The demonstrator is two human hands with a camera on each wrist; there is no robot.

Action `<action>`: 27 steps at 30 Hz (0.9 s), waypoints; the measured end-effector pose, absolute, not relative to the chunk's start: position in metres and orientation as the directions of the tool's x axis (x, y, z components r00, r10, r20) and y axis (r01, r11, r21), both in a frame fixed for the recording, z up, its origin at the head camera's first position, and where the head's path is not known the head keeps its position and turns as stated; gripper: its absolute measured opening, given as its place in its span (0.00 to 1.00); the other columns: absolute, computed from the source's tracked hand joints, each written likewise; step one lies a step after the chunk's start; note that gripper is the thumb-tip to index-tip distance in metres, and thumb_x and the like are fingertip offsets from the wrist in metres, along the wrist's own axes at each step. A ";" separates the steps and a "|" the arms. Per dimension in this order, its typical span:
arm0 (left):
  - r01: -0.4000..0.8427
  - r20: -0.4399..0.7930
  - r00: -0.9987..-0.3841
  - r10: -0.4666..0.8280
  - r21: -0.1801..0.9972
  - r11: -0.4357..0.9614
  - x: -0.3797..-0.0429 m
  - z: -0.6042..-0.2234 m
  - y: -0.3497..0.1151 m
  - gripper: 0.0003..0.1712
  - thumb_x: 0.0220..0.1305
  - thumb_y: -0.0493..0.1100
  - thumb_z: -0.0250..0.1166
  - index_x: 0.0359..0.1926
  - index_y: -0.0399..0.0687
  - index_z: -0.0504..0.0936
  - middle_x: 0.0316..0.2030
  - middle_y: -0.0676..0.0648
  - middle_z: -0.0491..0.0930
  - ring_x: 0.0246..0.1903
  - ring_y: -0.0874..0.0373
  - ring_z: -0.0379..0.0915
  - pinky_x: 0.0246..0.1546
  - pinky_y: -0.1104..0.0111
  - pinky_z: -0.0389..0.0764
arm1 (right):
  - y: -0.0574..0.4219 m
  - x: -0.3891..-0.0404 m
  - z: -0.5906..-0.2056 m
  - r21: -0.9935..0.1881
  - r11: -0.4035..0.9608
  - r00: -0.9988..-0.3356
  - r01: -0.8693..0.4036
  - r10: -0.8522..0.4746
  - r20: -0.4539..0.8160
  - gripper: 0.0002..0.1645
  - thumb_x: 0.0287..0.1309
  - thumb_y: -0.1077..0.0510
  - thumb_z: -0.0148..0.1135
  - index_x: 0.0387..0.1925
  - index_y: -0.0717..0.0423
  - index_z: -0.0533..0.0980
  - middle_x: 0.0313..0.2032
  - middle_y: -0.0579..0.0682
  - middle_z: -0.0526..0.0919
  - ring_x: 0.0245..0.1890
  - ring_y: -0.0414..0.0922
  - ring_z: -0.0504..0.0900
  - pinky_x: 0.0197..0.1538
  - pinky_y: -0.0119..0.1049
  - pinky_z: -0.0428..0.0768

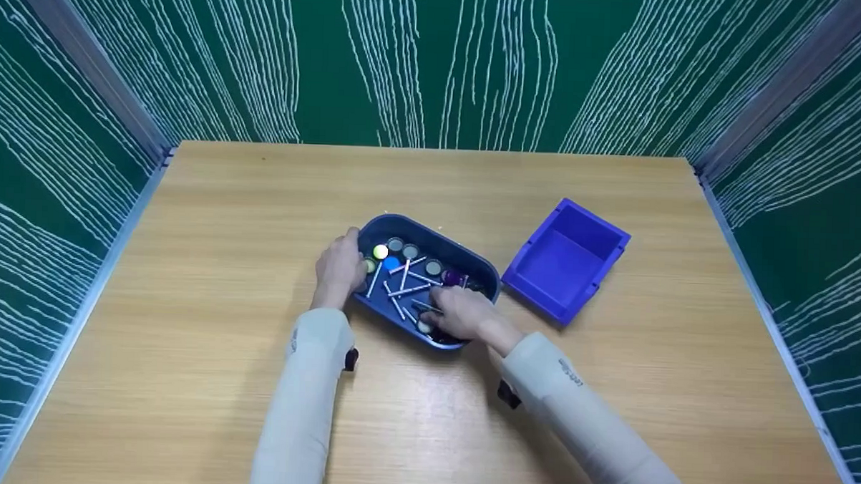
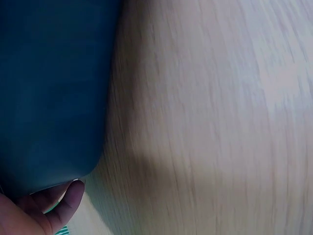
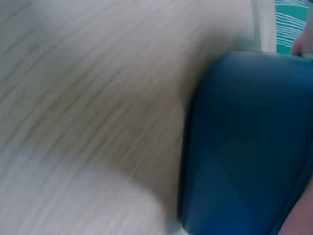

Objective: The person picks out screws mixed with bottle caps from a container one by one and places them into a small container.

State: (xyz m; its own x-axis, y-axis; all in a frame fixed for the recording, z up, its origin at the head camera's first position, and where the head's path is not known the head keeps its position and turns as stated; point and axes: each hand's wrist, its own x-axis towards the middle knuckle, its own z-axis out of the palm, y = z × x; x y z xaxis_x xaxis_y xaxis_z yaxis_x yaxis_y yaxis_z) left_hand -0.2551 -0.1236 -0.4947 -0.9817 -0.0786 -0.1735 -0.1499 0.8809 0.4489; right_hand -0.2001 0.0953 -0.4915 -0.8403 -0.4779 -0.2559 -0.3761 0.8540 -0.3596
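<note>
A dark blue tub sits at an angle on the table, its floor strewn with several thin silvery rods and round caps. Among the caps are a bright yellow one, a blue one, a purple one and grey ones. My left hand grips the tub's left end; its fingers show against the outer wall in the left wrist view. Inside the tub's right half, my right hand reaches down among the pieces, a thin rod beside its fingertips. Whether it pinches anything I cannot tell.
A bright blue-purple bin stands just right of the tub, close to its right end. Both rest on a wooden table, with green, white-streaked walls behind and at both sides.
</note>
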 end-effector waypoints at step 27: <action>-0.156 -0.163 -0.982 -0.093 0.439 0.885 -0.255 -0.495 -0.122 0.31 0.66 0.39 0.58 0.70 0.47 0.63 0.58 0.36 0.76 0.56 0.41 0.76 0.56 0.48 0.76 | 0.132 -0.212 -0.446 -0.575 0.644 -0.796 -0.504 -0.605 0.020 0.11 0.67 0.55 0.59 0.42 0.59 0.80 0.36 0.53 0.84 0.37 0.47 0.80 0.46 0.46 0.79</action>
